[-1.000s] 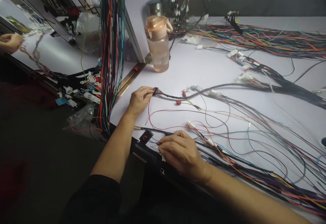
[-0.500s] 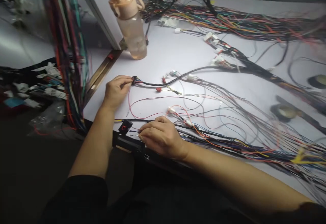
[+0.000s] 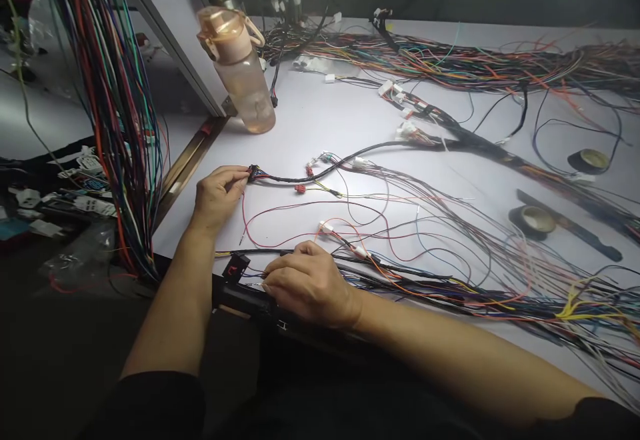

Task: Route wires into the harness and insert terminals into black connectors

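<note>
I view the white table (image 3: 320, 120) through the head camera. My left hand (image 3: 217, 199) has thumb and fingertips pinched together on a black connector (image 3: 254, 173), which sits at the end of a dark branch cable (image 3: 295, 180) over the left part of the table. The branch runs right to a thick harness (image 3: 493, 152). My right hand (image 3: 306, 285) is lower, near the front edge; its fingertips are closed on a thin wire end (image 3: 257, 285), and the rest of that wire is hidden by the hand.

Obstructions: a loose red wire (image 3: 320, 203) loops between my hands. A black block (image 3: 236, 268) with a red mark lies just left of the right fingertips. A hanging wire bundle (image 3: 107, 113) flanks the left hand, apart from it. Near the branch lies a red plug (image 3: 300, 189). A bottle (image 3: 245, 83) stands upright behind, clear of the fingers. Far right I note two tape rolls (image 3: 533, 222); a wire mass (image 3: 450, 60) spans the rear.
</note>
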Tool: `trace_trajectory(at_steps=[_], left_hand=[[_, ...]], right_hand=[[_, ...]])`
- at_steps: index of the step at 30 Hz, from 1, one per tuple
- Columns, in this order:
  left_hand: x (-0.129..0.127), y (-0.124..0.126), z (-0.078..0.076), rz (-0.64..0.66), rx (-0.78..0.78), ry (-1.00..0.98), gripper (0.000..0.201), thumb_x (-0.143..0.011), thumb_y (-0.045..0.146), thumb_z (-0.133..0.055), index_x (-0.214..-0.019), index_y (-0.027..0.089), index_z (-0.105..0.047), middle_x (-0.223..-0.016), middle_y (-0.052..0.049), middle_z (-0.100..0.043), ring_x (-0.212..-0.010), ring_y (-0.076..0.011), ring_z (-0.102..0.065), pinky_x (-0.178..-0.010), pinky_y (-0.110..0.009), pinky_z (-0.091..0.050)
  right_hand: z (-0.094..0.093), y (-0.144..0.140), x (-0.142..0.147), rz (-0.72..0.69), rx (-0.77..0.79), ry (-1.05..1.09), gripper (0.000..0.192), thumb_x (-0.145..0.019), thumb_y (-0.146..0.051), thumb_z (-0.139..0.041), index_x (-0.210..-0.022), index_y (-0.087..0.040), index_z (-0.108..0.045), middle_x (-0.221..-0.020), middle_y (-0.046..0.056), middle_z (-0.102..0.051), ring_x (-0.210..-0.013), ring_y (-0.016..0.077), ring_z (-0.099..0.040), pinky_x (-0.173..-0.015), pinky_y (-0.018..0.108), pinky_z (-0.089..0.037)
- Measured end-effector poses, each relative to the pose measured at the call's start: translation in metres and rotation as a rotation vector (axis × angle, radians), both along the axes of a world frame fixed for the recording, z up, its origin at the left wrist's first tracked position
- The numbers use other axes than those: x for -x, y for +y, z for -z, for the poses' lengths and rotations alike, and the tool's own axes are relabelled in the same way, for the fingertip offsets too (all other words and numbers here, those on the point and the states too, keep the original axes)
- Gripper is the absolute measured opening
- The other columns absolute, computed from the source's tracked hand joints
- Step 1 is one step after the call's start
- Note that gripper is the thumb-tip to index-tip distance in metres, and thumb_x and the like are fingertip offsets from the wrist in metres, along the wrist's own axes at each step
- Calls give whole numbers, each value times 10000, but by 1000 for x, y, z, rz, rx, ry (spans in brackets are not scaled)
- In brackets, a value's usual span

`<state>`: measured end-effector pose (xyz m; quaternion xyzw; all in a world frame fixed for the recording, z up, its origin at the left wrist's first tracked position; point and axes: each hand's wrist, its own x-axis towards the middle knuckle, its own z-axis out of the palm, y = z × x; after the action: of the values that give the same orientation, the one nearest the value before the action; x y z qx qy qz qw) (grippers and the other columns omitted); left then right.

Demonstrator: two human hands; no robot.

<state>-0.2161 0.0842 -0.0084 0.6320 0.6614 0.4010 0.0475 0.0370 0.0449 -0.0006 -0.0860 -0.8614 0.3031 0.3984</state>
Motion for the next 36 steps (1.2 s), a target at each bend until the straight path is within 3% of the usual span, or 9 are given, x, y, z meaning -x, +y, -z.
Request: trace_trajectory(at_steps=[12,24,30,36], left_hand=[[0,-1,1,5,7,-22,164,-836,202,-585,-916,181,-726,-1007,-62,-713,-968,-171,-659,-935,-345,-521],[0,-3,1,17,24,-28,185,-823,151,-582,-953,194,-708,-1028,-62,-695,-984,-175,-647,-929,-352,-520],[-3,-4,-3,6,44,-10,317,-751,116,-654,-1059,187,-677,-1043,-60,-670,-952,-168,-634,-909,-333,-519],[-4,-5,-7,-3,-10,8,255,-766,100,-647,-995,200,-696,-1000,-45,-677,-947,-166,-640,-888,-330,-532]], right_hand=[[-7,-3,-2,24,-101,-30,38,-935,-196,-559,-928,-173,-588,-942,-7,-712,-774,100,-617,-811,353,-348],[-7,-4,-3,-42,0,-19,58,-934,-150,-550,-982,-170,-575,-964,20,-703,-816,110,-626,-805,356,-355],[-7,-5,-5,-47,27,-37,65,-927,-150,-561,-983,-173,-583,-973,19,-702,-804,119,-622,-794,361,-362],[-8,-3,-4,-52,47,-32,76,-929,-137,-551,-989,-170,-582,-962,25,-704,-809,120,-627,-786,360,-363]])
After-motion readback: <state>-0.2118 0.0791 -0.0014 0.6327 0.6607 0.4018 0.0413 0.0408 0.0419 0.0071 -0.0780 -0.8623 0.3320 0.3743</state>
